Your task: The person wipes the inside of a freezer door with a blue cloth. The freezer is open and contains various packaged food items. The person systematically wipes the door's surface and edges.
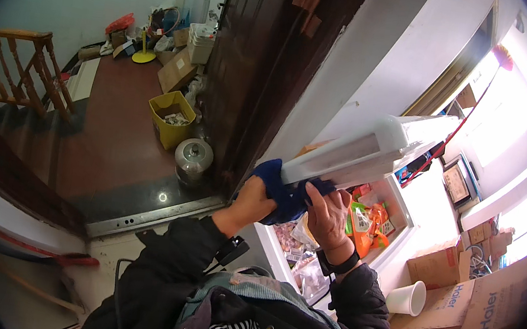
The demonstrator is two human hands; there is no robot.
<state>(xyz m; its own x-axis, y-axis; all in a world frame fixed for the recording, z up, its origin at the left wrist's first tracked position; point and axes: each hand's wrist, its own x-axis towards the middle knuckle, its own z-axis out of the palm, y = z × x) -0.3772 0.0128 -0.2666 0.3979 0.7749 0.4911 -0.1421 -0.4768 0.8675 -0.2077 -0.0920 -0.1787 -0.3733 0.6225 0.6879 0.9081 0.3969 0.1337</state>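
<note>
A dark blue cloth [290, 206] lies across the near lower edge of a raised white freezer lid [338, 161]. My left hand [249, 205] grips the cloth at the lid's left corner. Just to the right, my right hand [329, 217] holds the cloth against the same edge, with its thumb over the fabric; its fingertips are partly hidden. Below the lid, the white chest freezer [277, 255] stands open, holding bagged food, an orange and green bag [368, 224] and clear plastic bags [313, 279].
A dark door [247, 59] stands ajar at the left, beyond a metal threshold [153, 217]. Past it are a steel pot [194, 156], a yellow bin [169, 128] and a wooden stair railing [18, 35]. Cardboard boxes [443, 305] and a white tub [407, 298] are at the right.
</note>
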